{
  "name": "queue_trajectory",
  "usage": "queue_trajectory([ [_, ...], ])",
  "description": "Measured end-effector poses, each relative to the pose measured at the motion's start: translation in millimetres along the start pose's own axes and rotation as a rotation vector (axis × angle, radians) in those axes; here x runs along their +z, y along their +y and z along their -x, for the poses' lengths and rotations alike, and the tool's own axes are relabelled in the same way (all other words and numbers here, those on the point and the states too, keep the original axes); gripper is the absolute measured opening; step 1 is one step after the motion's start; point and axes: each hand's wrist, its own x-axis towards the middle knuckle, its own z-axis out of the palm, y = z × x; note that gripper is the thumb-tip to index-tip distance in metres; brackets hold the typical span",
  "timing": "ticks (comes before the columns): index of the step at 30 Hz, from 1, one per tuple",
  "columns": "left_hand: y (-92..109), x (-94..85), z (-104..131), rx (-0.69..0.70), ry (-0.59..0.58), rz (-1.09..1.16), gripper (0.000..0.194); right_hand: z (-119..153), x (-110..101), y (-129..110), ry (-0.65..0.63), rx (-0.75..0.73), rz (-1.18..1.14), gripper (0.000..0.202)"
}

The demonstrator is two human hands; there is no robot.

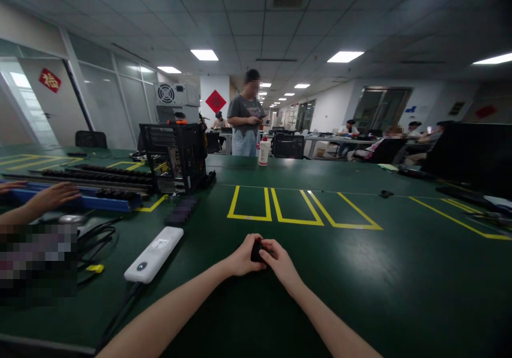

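Note:
Just above the green tabletop (208, 310), near the middle of the view, a small black object (257, 251) is held between both hands. My left hand (245, 255) grips it from the left, fingers curled round it. From the right, my right hand (277, 257) closes its thumb and fingers on the same object. The two hands nearly touch, and they cover much of the object, so its exact kind cannot be made out.
A white power strip (154, 255) with a cable lies left. Beyond are an open computer case (174, 158), a blue rail (116, 202) near another person's hands, yellow tape outlines (249, 218) and a cup (263, 152). A person (245, 115) stands behind the table.

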Motion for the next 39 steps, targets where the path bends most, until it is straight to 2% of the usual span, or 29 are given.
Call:
queue_trajectory([
  [4,6.1,-1.0,-0.7,-0.062,-0.034,0.078,0.062,-0.8,-4.3,-3.4,-0.044,0.061,-0.017,0.025],
  [8,9.9,-0.6,-2.3,-0.142,-0.013,0.099,0.06,-5.8,-8.6,-0.1,-0.083,0.11,-0.085,0.028],
  [13,16.0,-2.5,-11.3,-0.129,0.017,0.107,0.06,-16.4,-18.8,3.9,-0.121,0.103,-0.156,0.023],
  [18,19.7,-7.9,-15.6,-0.136,-0.042,0.138,0.06,-21.1,-27.5,9.6,-0.2,0.132,-0.209,0.025],
  [20,17.3,-8.0,-15.5,-0.152,-0.056,0.142,0.062,-21.7,-27.9,13.6,-0.183,0.142,-0.181,0.019],
  [23,11.0,-5.6,-15.1,-0.128,-0.065,0.123,0.063,-22.5,-25.4,18.8,-0.109,0.122,-0.133,0.014],
  [30,5.5,-1.9,-13.3,-0.072,-0.01,0.059,0.058,-19.5,-18.4,14.0,-0.082,0.083,-0.052,0.021],
  [33,9.4,-5.4,-11.6,-0.031,-0.02,0.019,0.059,-17.8,-20.9,9.0,-0.122,0.085,-0.033,0.018],
  [37,13.0,-10.0,-10.5,-0.013,-0.027,0.011,0.055,-19.1,-26.1,4.5,-0.263,0.1,-0.081,0.023],
  [39,13.7,-10.7,-10.6,-0.02,-0.038,0.014,0.056,-20.6,-26.8,4.6,-0.246,0.108,-0.054,0.018],
])
